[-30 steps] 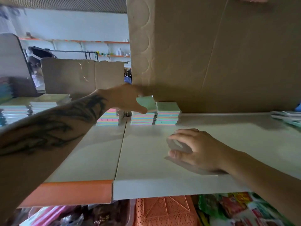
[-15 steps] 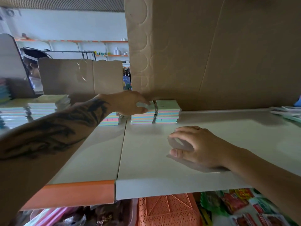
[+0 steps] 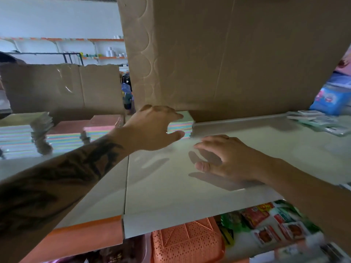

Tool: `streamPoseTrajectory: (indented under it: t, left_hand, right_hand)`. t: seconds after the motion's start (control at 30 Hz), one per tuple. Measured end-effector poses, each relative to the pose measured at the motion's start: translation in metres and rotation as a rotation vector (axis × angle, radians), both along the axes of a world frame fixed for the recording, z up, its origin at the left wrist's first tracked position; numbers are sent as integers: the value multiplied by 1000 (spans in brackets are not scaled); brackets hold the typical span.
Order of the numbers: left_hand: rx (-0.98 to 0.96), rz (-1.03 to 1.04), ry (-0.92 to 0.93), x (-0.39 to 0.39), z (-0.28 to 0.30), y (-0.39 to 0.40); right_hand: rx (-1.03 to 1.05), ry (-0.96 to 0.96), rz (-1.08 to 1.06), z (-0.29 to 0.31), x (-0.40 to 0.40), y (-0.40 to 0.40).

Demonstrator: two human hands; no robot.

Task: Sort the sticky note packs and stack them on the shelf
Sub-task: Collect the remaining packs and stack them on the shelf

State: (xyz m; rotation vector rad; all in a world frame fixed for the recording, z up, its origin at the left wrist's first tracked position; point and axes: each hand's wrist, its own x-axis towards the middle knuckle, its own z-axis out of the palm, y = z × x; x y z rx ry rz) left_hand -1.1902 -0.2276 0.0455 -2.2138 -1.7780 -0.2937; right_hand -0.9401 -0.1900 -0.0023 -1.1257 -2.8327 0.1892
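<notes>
pastel-striped sticky note pack (image 3: 181, 125), white shelf (image 3: 171, 186), orange basket (image 3: 187, 242)

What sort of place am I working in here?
Probably a shop or its stockroom: white display shelf, big cardboard box, stacked sticky note packs under the left hand, packaged goods below.

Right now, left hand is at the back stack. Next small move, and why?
Probably draw the left hand back off the sticky note stack: the stack sits flat on the shelf against the cardboard box, fingers spread around it rather than clamped. The right hand rests empty.
</notes>
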Motion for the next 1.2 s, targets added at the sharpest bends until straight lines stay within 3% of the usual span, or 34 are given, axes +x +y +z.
streamPoseTrajectory:
  t: [0.37,0.77,1.2]
  left_hand:
    - [-179,-139,20,163,-27,44]
    - [-202,-61,-51,351,-33,174]
    - [-205,49,-174,438,-30,261]
  right_hand:
    - [105,26,-213,10,167,56]
    - [147,84,-262,9,375,172]
    - [117,186,-274,6,443,288]
